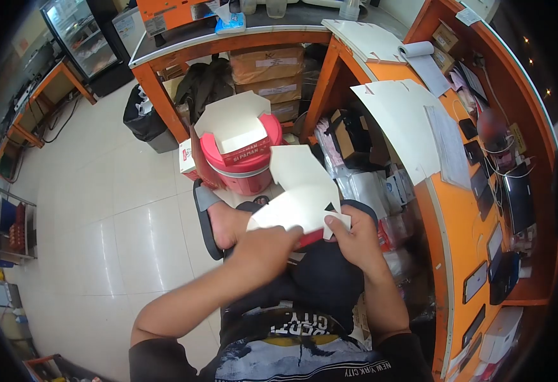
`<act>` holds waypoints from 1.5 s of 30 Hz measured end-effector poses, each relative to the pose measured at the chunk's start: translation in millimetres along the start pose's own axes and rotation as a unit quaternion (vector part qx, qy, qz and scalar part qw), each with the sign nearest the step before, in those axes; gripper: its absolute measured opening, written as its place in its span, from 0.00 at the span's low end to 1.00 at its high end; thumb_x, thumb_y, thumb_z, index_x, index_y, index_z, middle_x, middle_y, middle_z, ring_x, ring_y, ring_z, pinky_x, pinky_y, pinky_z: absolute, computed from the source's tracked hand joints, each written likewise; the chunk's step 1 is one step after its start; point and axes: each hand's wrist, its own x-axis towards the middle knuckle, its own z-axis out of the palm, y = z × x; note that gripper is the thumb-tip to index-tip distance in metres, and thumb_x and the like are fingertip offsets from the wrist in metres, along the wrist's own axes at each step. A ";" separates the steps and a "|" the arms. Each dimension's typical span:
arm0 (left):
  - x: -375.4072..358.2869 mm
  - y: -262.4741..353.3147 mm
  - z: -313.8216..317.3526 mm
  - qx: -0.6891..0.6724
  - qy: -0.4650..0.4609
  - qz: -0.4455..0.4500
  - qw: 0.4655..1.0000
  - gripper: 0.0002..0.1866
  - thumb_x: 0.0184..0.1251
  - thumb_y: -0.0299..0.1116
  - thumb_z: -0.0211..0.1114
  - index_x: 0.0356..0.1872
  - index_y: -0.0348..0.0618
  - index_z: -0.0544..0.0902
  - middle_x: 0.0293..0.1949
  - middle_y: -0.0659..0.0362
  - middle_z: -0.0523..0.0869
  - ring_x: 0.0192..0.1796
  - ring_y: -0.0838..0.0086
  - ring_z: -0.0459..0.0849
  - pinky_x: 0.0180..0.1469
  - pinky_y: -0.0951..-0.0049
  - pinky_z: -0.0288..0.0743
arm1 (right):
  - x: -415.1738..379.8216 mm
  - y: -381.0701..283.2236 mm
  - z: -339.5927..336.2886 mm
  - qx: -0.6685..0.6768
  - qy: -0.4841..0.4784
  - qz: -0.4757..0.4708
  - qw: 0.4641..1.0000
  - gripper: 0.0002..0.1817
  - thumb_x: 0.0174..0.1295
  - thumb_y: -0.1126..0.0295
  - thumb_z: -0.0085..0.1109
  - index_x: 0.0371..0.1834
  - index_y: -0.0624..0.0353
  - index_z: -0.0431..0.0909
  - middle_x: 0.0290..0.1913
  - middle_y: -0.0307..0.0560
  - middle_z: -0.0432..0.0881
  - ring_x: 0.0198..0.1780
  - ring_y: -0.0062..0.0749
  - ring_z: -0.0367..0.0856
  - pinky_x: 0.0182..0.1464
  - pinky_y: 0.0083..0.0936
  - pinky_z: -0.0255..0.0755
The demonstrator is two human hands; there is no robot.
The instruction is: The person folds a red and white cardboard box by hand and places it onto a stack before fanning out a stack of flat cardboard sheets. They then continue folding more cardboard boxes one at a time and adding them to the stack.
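Observation:
Over my lap is a partly folded cardboard food box (pixel 301 200), white inside and red outside. My left hand (pixel 265 251) is closed on its near left edge, with the fingertips at the inner wall. At the near right corner, my right hand (pixel 357 237) pinches a white flap between thumb and fingers. Just beyond stands a red bucket (pixel 250 183) with a pink-red lid. An open, folded box (pixel 237 124) with red printed sides sits on that lid. The undersides of the held box are hidden.
An orange counter (pixel 441 254) on the right carries phones, cables and papers. Flat white card sheets (pixel 393 121) overhang its edge. Wrapped packs (pixel 362 188) crowd the shelf beneath. A black-lined bin (pixel 148 121) stands by the table leg, near brown cartons (pixel 266 67). Tiled floor (pixel 126 223) lies left.

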 end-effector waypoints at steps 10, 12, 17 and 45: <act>-0.2 -49.7 47.7 -0.716 -0.243 -0.091 0.648 0.19 0.79 0.36 0.65 0.65 0.44 0.79 0.46 0.67 0.89 0.40 0.87 0.87 0.35 0.82 0.83 | -22.9 -40.0 8.3 -0.187 -0.044 -0.324 0.926 0.13 0.61 0.66 0.75 0.45 0.61 0.87 0.36 0.47 0.83 0.37 0.43 0.83 0.44 0.32 0.78; -21.8 -31.3 64.1 -0.768 -0.175 -0.101 0.607 0.17 0.80 0.36 0.63 0.65 0.45 0.80 0.45 0.68 0.89 0.39 0.87 0.86 0.35 0.81 0.83 | -31.0 -49.8 -10.0 -0.183 -0.151 -0.359 0.903 0.15 0.60 0.65 0.76 0.47 0.59 0.88 0.43 0.48 0.84 0.42 0.43 0.83 0.46 0.35 0.78; -65.9 -1.9 105.4 -0.768 -0.185 -0.135 0.597 0.19 0.76 0.32 0.66 0.64 0.41 0.81 0.51 0.63 0.89 0.44 0.83 0.86 0.44 0.77 0.84 | -23.3 -41.1 -17.6 -0.157 -0.370 -0.250 0.881 0.20 0.62 0.59 0.74 0.58 0.44 0.89 0.46 0.47 0.77 0.47 0.41 0.79 0.52 0.32 0.76; -67.8 11.1 22.9 -0.757 0.143 -0.189 0.609 0.19 0.85 0.39 0.57 0.68 0.42 0.73 0.54 0.60 0.86 0.53 0.75 0.87 0.54 0.70 0.84 | -14.7 -23.4 19.2 0.003 -0.189 -0.291 0.938 0.37 0.57 0.64 0.78 0.70 0.59 0.72 0.58 0.53 0.78 0.59 0.48 0.80 0.63 0.38 0.74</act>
